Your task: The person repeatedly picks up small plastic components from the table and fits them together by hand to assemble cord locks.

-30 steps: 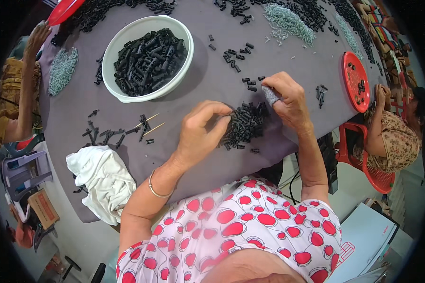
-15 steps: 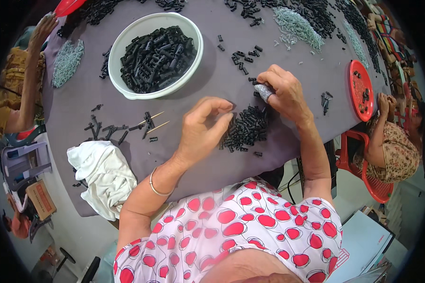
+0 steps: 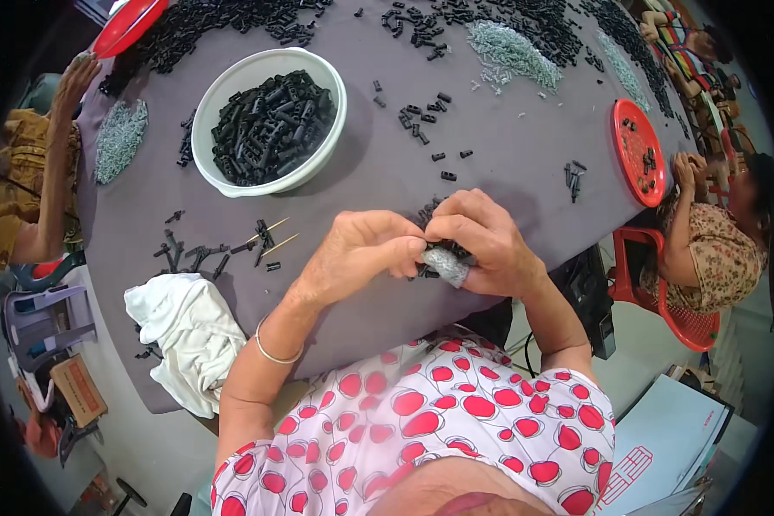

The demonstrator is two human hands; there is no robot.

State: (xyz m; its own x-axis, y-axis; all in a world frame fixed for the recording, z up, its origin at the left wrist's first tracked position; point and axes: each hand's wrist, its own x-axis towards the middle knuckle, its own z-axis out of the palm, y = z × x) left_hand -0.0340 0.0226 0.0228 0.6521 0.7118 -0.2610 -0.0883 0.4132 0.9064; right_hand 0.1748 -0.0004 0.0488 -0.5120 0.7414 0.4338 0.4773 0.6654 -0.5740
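Observation:
My left hand [image 3: 365, 254] and my right hand [image 3: 490, 245] meet fingertip to fingertip above the tabletop. Both are closed in a pinch; whatever lies between the fingertips is mostly hidden, with only a dark bit showing. A silvery-grey wrap [image 3: 445, 267] covers my right thumb. Beneath and behind my hands is a pile of small black plastic pieces [image 3: 428, 209], largely covered by them. A few loose black pieces [image 3: 448, 175] lie just beyond my right hand.
A white bowl [image 3: 284, 183] full of black tubular parts stands ahead left. Near my left forearm are a white cloth [image 3: 189, 340], thin wooden sticks [image 3: 281, 244] and joined black parts [image 3: 174, 249]. Pale grey small parts [image 3: 512, 53] lie farther off. Two people sit beside red trays [image 3: 625, 163].
My right hand has come down and left from the loose black pieces to meet my left hand over the pile. My left hand has moved slightly lower, its fingers closing together.

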